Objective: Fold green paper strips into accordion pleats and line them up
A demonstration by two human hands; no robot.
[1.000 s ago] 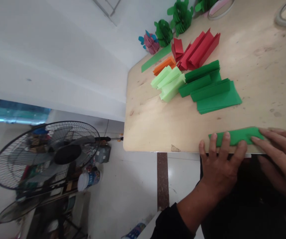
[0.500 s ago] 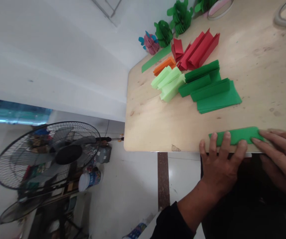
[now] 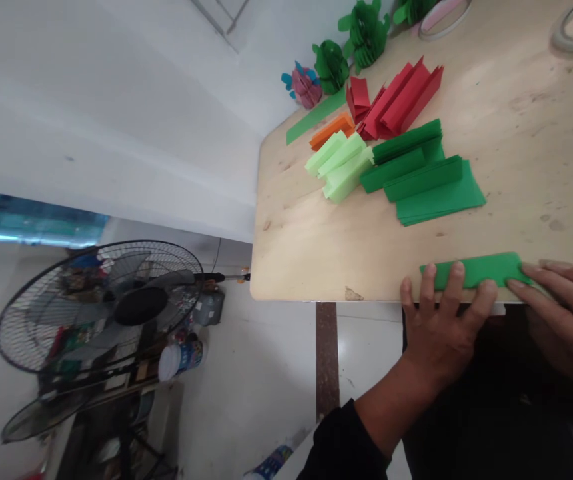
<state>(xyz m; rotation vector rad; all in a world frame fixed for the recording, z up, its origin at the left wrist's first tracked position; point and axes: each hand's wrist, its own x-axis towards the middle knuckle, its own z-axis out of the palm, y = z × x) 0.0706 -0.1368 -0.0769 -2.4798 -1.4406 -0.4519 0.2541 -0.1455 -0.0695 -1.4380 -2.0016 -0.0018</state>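
Note:
A strip of green paper (image 3: 491, 268) lies flat along the table's front edge. My left hand (image 3: 444, 323) rests over its left part, fingers spread, the fingertips pressing on the paper. At the strip's right end, the stretched fingers of my right hand (image 3: 564, 303) touch its corner. Farther back lie folded dark green paper pieces (image 3: 424, 175), pale green ones (image 3: 341, 163), an orange one (image 3: 333, 131) and red ones (image 3: 404, 100).
Green paper figures (image 3: 366, 37) and a pink one with blue parts (image 3: 305, 87) stand by the wall. Rolls of tape (image 3: 564, 37) lie on the wooden table (image 3: 301, 253) at the far right. Left of the table stands a black fan (image 3: 139, 307), with a white tub (image 3: 169, 363) near it.
Both hands keep their places on the green strip. The whole view has shifted very slightly.

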